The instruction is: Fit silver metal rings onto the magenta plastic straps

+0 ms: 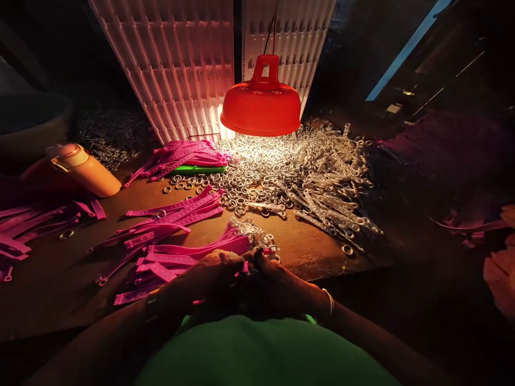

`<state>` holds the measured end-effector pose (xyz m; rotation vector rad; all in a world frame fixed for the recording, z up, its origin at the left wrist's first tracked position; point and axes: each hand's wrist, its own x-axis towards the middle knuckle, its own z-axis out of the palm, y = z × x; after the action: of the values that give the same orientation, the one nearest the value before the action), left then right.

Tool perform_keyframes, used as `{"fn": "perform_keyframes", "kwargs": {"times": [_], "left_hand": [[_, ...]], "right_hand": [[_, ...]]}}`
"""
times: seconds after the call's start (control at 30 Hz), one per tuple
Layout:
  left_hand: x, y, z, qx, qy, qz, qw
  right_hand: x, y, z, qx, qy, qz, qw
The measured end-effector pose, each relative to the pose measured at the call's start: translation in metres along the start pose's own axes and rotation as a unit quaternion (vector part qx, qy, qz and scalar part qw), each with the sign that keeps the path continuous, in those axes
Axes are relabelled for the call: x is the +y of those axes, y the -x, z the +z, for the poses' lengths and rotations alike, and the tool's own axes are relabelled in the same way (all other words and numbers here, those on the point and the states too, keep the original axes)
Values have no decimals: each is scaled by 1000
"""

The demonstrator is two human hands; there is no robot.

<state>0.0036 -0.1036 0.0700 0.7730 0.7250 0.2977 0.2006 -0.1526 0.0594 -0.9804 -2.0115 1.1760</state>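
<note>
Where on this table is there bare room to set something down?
Bare wood lies between the hands and the pile of metal rings, and at the near left below the pink strips. Under the red lamp it is crowded.

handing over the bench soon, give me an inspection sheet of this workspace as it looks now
surface: wooden table, lit only under the lamp.
job's things: pink straps bunched at both hands; pile of metal rings beyond.
clutter: more pink straps at left; orange bottle lying on its side.
grippers: left hand and right hand close together on the straps; grip unclear in shadow.
cables: lamp cord above the red lamp.
surroundings: white ribbed panels behind; the rest dark.
</note>
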Motion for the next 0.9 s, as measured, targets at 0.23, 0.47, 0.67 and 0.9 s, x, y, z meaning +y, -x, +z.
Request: {"fn": "perform_keyframes", "kwargs": {"times": [0.23,0.47,0.67,0.9], "left_hand": [[-4,-4,6,50,-83,23,995],[-7,3,16,43,-86,50,994],[-13,11,24,64,-16,32,997],[-18,12,19,32,-7,27,999]], "right_hand": [[-4,11,4,1,52,90,995],[6,13,16,68,-57,186,979],[3,7,21,83,-190,228,951],[-6,2,10,-28,-40,121,991]]}}
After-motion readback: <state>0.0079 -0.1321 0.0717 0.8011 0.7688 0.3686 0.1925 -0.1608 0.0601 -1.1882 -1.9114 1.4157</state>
